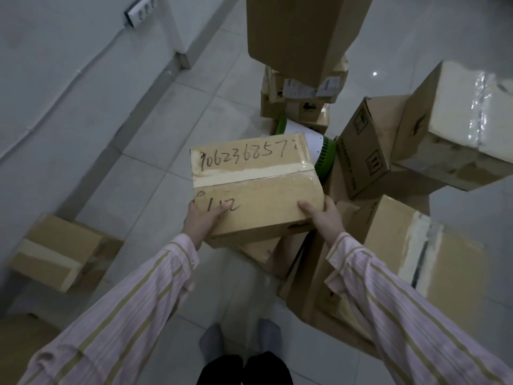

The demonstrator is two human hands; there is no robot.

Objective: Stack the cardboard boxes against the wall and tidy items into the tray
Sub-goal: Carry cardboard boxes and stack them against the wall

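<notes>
Above the pale tiled floor [155,173] I hold a cardboard box [256,187], taped shut, by its near corners; left hand [201,220] at the near left corner, right hand [323,218] at the near right; each thumb lies flat on the lid; the other fingers curl under the box and are hidden, so I cannot tell their spread. The box hangs between the wall [55,79] on my left and a heap of boxes [416,259] on my right; whether its underside touches the box just below it I cannot tell.

Behind its far edge are a green-rimmed thing [327,159] and a white sheet [297,128], both mostly covered; I cannot tell what the green thing is. Tall box [299,34] ahead, cut off by the top of view; big taped box [469,112] cut off at right; one more box, the floor box [61,251], lies beside the wall, lower left.

Light dim; labels on the small boxes [302,108] under the tall box are blurred, unreadable.

Writing on my lid, black marker: "906236857", with a further figure lost at the taped edge; below the tape strip, marks like "112", partly under my left thumb. Side of a tilted box [361,151] carries printed symbols and a line of capitals; too small to read.
</notes>
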